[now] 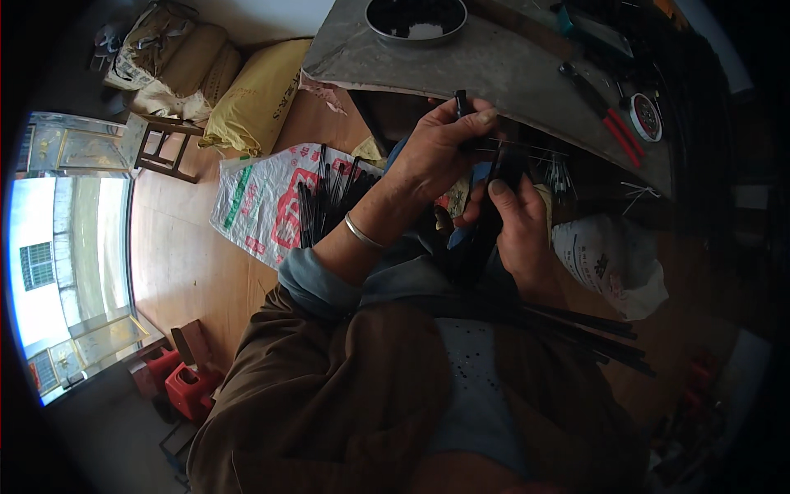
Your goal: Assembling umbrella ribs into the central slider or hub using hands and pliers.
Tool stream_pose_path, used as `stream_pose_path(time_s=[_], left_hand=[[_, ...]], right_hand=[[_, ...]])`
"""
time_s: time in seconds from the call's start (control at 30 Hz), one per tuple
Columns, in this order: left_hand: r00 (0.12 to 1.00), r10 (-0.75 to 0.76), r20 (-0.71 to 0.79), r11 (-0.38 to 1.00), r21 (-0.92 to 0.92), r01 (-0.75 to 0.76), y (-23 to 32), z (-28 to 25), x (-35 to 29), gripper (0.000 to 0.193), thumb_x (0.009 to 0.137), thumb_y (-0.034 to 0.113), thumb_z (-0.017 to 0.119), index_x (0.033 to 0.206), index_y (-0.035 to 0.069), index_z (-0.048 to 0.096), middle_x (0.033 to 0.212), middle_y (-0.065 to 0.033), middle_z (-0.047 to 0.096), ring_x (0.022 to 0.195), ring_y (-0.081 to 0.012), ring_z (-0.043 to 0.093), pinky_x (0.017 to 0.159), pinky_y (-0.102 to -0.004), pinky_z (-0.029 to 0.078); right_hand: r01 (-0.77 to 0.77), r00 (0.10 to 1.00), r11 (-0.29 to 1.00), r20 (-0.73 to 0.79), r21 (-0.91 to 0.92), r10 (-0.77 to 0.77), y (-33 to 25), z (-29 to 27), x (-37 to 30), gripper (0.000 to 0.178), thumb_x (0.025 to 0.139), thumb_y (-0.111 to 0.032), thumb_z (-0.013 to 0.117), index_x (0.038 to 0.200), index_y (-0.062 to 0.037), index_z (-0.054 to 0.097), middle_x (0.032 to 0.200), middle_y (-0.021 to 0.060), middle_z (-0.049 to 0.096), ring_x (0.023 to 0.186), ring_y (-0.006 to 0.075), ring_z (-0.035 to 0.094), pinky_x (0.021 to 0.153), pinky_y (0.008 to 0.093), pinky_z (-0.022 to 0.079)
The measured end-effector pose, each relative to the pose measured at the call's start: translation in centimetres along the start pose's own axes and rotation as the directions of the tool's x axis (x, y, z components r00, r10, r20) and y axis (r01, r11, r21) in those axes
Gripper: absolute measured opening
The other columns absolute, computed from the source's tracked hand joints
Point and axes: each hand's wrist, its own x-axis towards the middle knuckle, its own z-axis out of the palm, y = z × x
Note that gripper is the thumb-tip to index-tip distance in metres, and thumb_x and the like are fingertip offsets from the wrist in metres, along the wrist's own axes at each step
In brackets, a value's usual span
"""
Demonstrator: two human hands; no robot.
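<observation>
My left hand [434,152], with a silver bangle [363,230] at its wrist, is closed around a small black cylindrical piece [461,100]. Thin metal rods [536,151] run from beside its fingers to the right. Just below, my right hand [523,226] grips a long dark piece [485,235] with the thumb pressed on top. Its lower part blends into the dark clothing, and I cannot make out its kind. Black rods [584,325] stick out to the right across my lap. More thin black rods [329,191] lie in a bundle by my left forearm.
A grey table [354,59] ahead bears a metal bowl [417,36] of dark bits, red-handled pliers [623,136] and a round tin [646,117]. On the floor lie a printed white sack [247,206], a yellow sack [255,99], a white bag [609,263] and red containers [191,389].
</observation>
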Motion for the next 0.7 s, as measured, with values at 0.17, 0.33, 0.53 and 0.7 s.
stream_pose_path(time_s=[0.17, 0.33, 0.53, 0.7], left_hand=[[1.0, 0.006, -0.004, 0.997, 0.077, -0.006, 0.2, 0.4, -0.4, 0.009, 0.092, 0.012, 0.059, 0.099, 0.007, 0.059, 0.092, -0.0045, 0.061, 0.087, -0.016, 0.06, 0.079, -0.0347, 0.052], [0.999, 0.049, -0.013, 0.988, 0.144, -0.047, 0.4, 0.4, -0.4, 0.009, 0.091, 0.011, 0.059, 0.1, 0.007, 0.059, 0.094, -0.0058, 0.063, 0.086, -0.0164, 0.061, 0.077, -0.0353, 0.053], [0.997, 0.064, -0.046, 0.992, 0.112, -0.058, 0.8, 1.1, -0.6, 0.009, 0.09, 0.005, 0.059, 0.098, 0.003, 0.058, 0.094, -0.0111, 0.065, 0.086, -0.0198, 0.064, 0.075, -0.0342, 0.055], [0.998, 0.063, 0.003, 0.986, 0.153, -0.063, 1.0, 0.6, -0.6, 0.01, 0.092, 0.009, 0.057, 0.1, 0.005, 0.058, 0.101, -0.0105, 0.065, 0.09, -0.0189, 0.063, 0.081, -0.0372, 0.054]], right_hand=[[-0.008, 1.0, 1.0, -0.013, -0.028, 0.007, -0.3, 0.2, -0.2, 0.018, 0.098, -0.015, 0.045, 0.103, 0.0012, 0.051, 0.076, 0.0073, 0.056, 0.069, 0.0151, 0.057, 0.065, 0.0312, 0.054], [-0.03, 0.999, 1.0, -0.031, -0.009, 0.03, -0.4, 0.6, -0.2, 0.018, 0.098, -0.016, 0.046, 0.102, 0.0014, 0.051, 0.075, 0.0069, 0.056, 0.068, 0.0149, 0.057, 0.065, 0.0302, 0.054], [-0.03, 0.999, 0.999, -0.026, -0.019, 0.029, -0.5, 0.4, -0.1, 0.019, 0.098, -0.017, 0.046, 0.103, 0.0012, 0.05, 0.075, 0.0069, 0.056, 0.068, 0.0149, 0.057, 0.064, 0.0291, 0.053], [-0.023, 1.0, 0.999, 0.013, -0.037, 0.023, 0.2, -0.3, 0.0, 0.023, 0.097, -0.019, 0.049, 0.113, -0.0022, 0.05, 0.087, 0.0073, 0.057, 0.07, 0.0146, 0.057, 0.065, 0.0365, 0.057]])
